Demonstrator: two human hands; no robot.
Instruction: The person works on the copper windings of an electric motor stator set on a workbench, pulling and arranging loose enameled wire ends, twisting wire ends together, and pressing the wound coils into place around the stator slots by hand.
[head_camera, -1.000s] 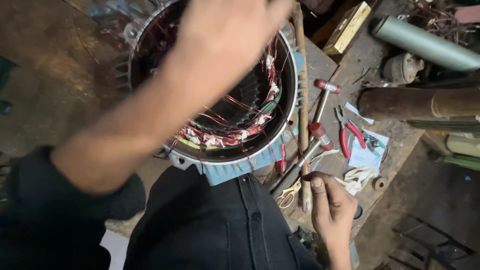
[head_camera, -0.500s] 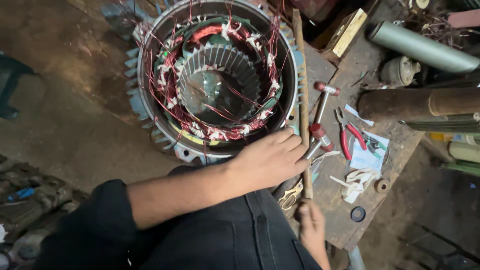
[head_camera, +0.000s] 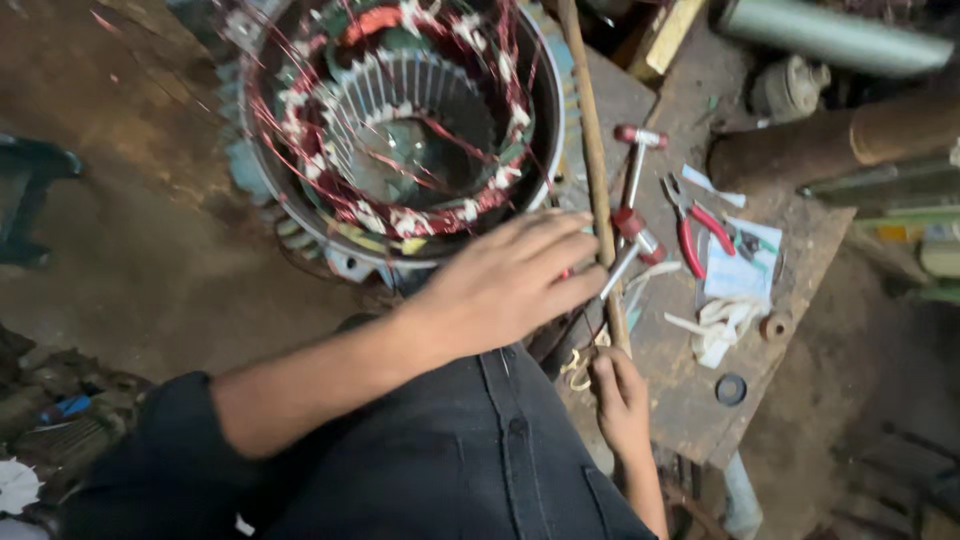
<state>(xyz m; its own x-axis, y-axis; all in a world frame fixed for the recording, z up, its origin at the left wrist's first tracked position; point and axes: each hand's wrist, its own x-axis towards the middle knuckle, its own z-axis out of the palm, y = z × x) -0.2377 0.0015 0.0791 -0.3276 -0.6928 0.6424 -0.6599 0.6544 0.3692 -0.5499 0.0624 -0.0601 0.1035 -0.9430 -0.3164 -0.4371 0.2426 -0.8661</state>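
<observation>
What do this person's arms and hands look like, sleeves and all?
Both hands are bare: no gloves, rings or watch show. The left hand leads to a bare forearm, with a dark sleeve pushed up near the elbow. The right hand shows a bare wrist and forearm; no sleeve is visible there.

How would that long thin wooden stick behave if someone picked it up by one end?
The wooden stick looks straight and slim, so probably stiff and light. Being round and long, it might roll on the workbench. The right hand grips its lower end, so the far end would likely wobble.
</observation>
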